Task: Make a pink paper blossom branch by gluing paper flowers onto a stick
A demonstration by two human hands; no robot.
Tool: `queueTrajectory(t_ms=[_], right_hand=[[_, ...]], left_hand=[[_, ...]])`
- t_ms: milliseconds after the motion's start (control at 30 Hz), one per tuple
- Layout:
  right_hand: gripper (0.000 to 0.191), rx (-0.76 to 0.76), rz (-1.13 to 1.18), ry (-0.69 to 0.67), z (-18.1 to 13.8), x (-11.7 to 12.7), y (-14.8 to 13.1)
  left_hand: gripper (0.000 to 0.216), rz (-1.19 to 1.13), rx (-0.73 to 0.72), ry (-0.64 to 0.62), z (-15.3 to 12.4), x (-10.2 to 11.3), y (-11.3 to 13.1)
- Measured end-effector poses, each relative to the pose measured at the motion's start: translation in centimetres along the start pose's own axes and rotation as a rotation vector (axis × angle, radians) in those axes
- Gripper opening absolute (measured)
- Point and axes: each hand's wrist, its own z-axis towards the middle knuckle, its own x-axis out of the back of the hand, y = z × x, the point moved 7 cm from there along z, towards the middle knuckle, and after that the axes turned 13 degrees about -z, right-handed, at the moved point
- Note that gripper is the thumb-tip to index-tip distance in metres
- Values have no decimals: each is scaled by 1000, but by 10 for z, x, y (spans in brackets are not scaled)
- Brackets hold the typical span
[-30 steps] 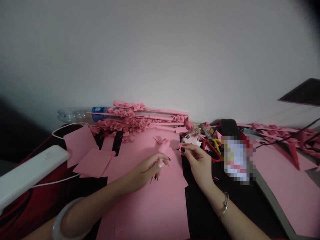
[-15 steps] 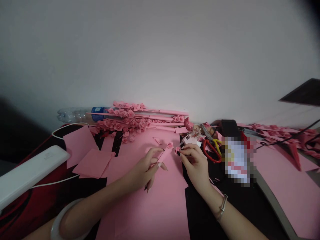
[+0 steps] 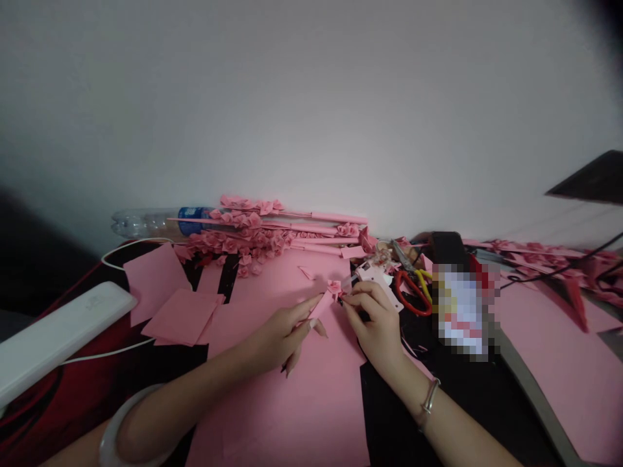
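Observation:
Between thumb and fingers, my left hand grips a pink rolled-paper stem, tilted up to the right. A small pink paper flower sits at its upper end. My right hand is closed in a pinch at the right side of that end, on a small pink paper flower mostly hidden by the fingertips. Whether the two flowers touch cannot be made out. Under both hands lies a large pink paper sheet. A small folded pink paper piece rests beyond my left hand.
Finished pink flower stems lie along the wall beside a plastic bottle. Square pink papers and a white device are at the left. Red-and-yellow-handled scissors, a phone and a blurred-out item lie at the right.
My right hand has moved left and slightly down, bringing the small flower against or close to the top of the stem. My left hand has stayed nearly in place.

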Motion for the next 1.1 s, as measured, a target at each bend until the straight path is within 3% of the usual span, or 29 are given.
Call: queueTrajectory(t_ms=[367, 1100], right_hand=[[17, -98, 35, -90, -5, -9, 10], [18, -105, 41, -129, -5, -12, 11]], left_hand=[[58, -1, 9, -15, 0, 0, 1], [57, 18, 11, -47, -3, -2, 5]])
